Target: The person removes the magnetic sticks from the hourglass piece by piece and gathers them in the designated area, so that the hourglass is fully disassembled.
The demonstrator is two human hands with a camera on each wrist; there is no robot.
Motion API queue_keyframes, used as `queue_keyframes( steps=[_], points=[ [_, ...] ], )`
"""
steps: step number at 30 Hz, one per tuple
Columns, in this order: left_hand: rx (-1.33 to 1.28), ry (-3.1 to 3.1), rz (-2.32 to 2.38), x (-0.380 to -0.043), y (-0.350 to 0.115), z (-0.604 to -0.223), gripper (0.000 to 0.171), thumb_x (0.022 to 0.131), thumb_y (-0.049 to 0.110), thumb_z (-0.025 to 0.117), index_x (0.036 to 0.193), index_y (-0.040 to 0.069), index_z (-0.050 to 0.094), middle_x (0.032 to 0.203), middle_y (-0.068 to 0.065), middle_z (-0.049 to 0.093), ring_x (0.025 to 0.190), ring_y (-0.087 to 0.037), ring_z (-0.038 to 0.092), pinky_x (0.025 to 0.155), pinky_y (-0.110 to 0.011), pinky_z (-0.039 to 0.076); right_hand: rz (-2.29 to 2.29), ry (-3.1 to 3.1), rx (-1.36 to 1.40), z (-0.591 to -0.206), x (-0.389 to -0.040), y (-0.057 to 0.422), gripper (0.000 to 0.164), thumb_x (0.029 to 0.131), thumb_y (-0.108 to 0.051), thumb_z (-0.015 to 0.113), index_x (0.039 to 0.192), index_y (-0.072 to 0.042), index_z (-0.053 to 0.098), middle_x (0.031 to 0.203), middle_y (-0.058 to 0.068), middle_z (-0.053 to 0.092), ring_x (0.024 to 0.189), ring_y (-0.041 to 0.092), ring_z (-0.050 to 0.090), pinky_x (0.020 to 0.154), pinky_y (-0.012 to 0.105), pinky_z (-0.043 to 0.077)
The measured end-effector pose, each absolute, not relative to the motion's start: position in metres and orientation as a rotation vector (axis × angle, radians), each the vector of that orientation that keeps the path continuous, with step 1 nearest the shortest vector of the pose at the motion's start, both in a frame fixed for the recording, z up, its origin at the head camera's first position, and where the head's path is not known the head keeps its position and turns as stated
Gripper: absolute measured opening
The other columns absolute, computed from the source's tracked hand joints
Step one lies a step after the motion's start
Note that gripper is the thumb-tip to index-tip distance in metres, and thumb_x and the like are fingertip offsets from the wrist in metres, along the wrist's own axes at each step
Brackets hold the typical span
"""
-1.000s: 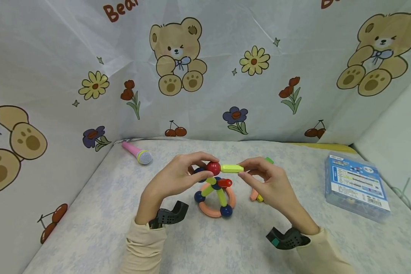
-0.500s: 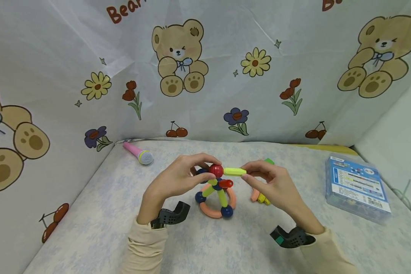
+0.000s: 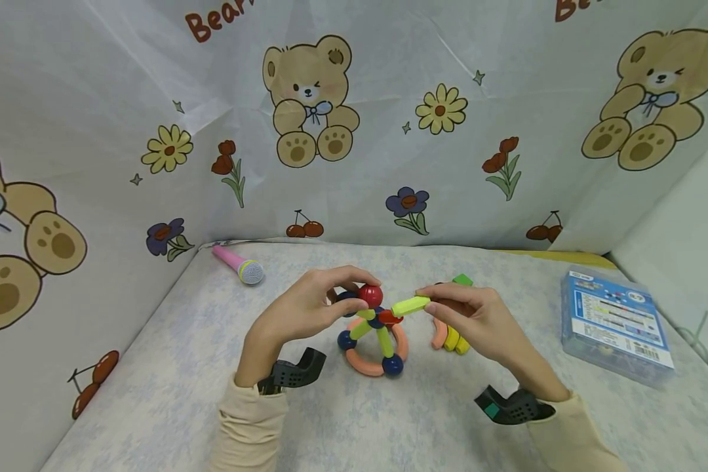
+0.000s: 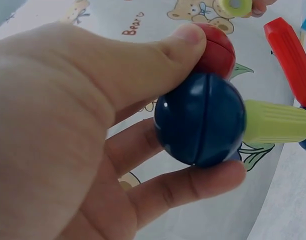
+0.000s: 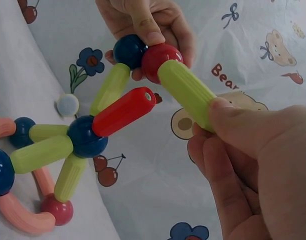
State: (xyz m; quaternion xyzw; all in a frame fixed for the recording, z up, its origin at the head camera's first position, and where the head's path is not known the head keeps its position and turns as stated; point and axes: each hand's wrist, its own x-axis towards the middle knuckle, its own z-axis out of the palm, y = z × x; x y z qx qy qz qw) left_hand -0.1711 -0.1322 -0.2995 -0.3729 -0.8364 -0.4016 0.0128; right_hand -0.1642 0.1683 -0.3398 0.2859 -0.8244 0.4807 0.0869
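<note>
My left hand [image 3: 313,305] pinches a red magnetic ball [image 3: 370,296] between thumb and fingers; a dark blue ball [image 4: 200,120] sits right beside it. From that blue ball a yellow-green rod [image 4: 275,121] runs to the structure's central blue ball [image 5: 88,137]. A red rod [image 5: 124,112] juts out of this centre, and more yellow-green rods slope down to a ring of orange curved pieces [image 3: 362,368] and balls on the table. My right hand [image 3: 472,318] pinches another yellow-green magnetic rod [image 3: 410,306] by one end. Its free end points toward the red ball, with a gap between them in the head view.
Behind my right hand lie yellow pieces [image 3: 451,337], an orange curved piece [image 3: 439,334] and a green piece [image 3: 463,280]. A clear box with a blue label [image 3: 616,321] stands at the right. The pink toy microphone [image 3: 236,263] rests at the back left, before a bear-print cloth [image 3: 366,190].
The yellow-green rod in my right hand has come away from the red ball and tilted, its free end lower. My right hand has shifted right; the left hand keeps its grip.
</note>
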Motion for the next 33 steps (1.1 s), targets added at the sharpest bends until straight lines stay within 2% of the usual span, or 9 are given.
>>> queue_keyframes(
  steps=[6,9,16,23,29,33],
  points=[
    [-1.131,-2.616,-1.25,-0.172,-0.132,-0.3,0.03,0.097,0.013,0.073,0.127,0.016,0.069,0.117,0.006,0.073,0.103,-0.008,0.068,0.079,-0.028,0.055,1.335,-2.479,0.833,-0.336,-0.167,0.181,0.028,0.099,-0.005,0.068,0.126,-0.009,0.074,0.121,0.007,0.072,0.1,0.004,0.065,0.084,0.016,0.056],
    [-1.109,-2.623,-1.258,-0.171,-0.132,-0.299,0.032,0.097,0.012,0.073,0.128,0.016,0.069,0.118,0.005,0.073,0.104,-0.009,0.069,0.078,-0.028,0.055,1.248,-2.532,0.816,-0.334,-0.168,0.189,0.028,0.1,-0.007,0.068,0.126,-0.01,0.074,0.121,0.006,0.072,0.099,0.005,0.065,0.085,0.015,0.055],
    [-1.078,-2.639,-1.249,-0.17,-0.131,-0.298,0.031,0.097,0.014,0.074,0.128,0.016,0.069,0.115,0.004,0.074,0.101,-0.008,0.069,0.073,-0.027,0.054,1.203,-2.801,0.82,-0.34,-0.173,0.204,0.016,0.1,-0.017,0.071,0.115,-0.012,0.072,0.109,0.0,0.073,0.097,0.016,0.07,0.084,0.02,0.057],
    [-1.075,-2.636,-1.247,-0.17,-0.131,-0.299,0.03,0.097,0.016,0.074,0.127,0.016,0.069,0.114,0.003,0.075,0.1,-0.008,0.07,0.071,-0.026,0.054,1.327,-3.041,0.973,-0.362,-0.186,0.21,0.014,0.099,-0.017,0.072,0.111,-0.011,0.075,0.109,-0.001,0.076,0.091,0.011,0.07,0.08,0.022,0.058],
    [-1.075,-2.645,-1.236,-0.171,-0.131,-0.299,0.031,0.097,0.016,0.074,0.127,0.016,0.069,0.115,0.001,0.074,0.1,-0.008,0.07,0.071,-0.026,0.055,1.298,-3.157,0.992,-0.374,-0.187,0.208,0.009,0.096,-0.019,0.075,0.103,-0.014,0.076,0.098,-0.006,0.075,0.085,0.008,0.063,0.078,0.023,0.054],
    [-1.072,-2.648,-1.232,-0.172,-0.131,-0.3,0.031,0.097,0.017,0.074,0.127,0.017,0.069,0.115,0.002,0.074,0.1,-0.008,0.07,0.072,-0.026,0.055,1.255,-3.186,0.974,-0.377,-0.184,0.205,0.008,0.095,-0.02,0.075,0.1,-0.014,0.076,0.09,-0.007,0.073,0.079,0.007,0.059,0.071,0.023,0.05]
  ],
)
